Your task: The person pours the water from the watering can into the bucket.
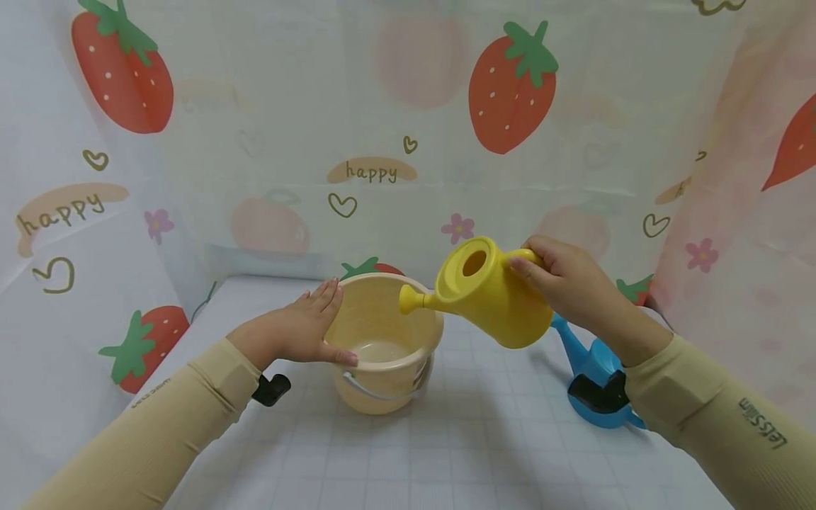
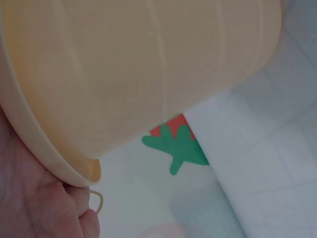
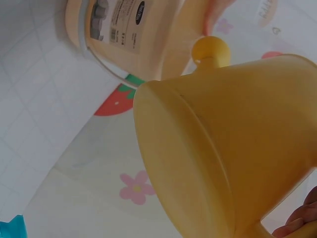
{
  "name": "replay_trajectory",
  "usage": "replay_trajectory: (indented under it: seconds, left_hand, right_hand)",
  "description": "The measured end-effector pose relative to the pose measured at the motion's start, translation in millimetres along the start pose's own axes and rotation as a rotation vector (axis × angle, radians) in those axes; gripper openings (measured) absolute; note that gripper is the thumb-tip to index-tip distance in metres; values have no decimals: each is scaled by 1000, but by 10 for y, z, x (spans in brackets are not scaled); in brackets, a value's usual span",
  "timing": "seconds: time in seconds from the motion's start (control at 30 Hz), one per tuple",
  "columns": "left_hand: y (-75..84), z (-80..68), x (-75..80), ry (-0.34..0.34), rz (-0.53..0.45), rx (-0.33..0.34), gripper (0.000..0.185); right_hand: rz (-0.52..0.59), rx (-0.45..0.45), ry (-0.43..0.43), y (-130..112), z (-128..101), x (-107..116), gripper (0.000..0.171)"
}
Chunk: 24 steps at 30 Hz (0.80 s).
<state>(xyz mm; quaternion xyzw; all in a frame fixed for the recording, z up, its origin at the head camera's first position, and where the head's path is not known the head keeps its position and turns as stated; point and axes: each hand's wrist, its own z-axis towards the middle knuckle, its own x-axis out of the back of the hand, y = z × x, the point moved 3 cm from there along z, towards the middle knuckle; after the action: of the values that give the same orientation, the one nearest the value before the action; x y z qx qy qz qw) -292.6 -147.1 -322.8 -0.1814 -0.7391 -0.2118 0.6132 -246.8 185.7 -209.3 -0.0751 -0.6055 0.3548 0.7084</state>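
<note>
A: How is the yellow watering can [image 1: 494, 297] held?

B: Its handle is gripped by the right hand [image 1: 570, 283], with the fingers curled around it at the right end of the can. From this grip the long axis runs to the left and slightly downward, and it ends in the spout [image 1: 414, 300].

A: Where is the spout placed against the bucket?

B: The spout tip is seen above the right part of the rim of the cream bucket [image 1: 382, 347]. The can is tilted toward the bucket, and the bucket lies to the left of the grip. No touching between spout and rim can be confirmed.

A: And the other hand?

B: The left hand [image 1: 306, 326] is laid on the left side of the bucket with straight fingers; the thumb is stretched along the rim. Nothing is clasped by it.

A: Anything else nearby?

B: 1 blue watering can [image 1: 596, 382] is standing on the gridded surface [image 1: 446, 453], under the right forearm. Behind everything, a strawberry-printed cloth [image 1: 382, 127] is hung.
</note>
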Motion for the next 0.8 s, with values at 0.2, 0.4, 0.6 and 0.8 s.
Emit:
replay_trajectory:
  seconds: [0.2, 0.4, 0.6, 0.8]
  left_hand:
    - [-9, 4, -5, 4, 0, 1, 127]
    - [-13, 10, -5, 2, 2, 1, 127]
    - [-16, 20, -15, 7, 4, -1, 127]
    - [-21, 24, -19, 11, 7, -1, 126]
  right_hand:
    - [-1, -10, -5, -4, -1, 0, 34]
    - [-8, -3, -1, -11, 4, 4, 34]
    - [-13, -8, -2, -6, 6, -5, 34]
    - [-21, -6, -2, -15, 13, -9, 34]
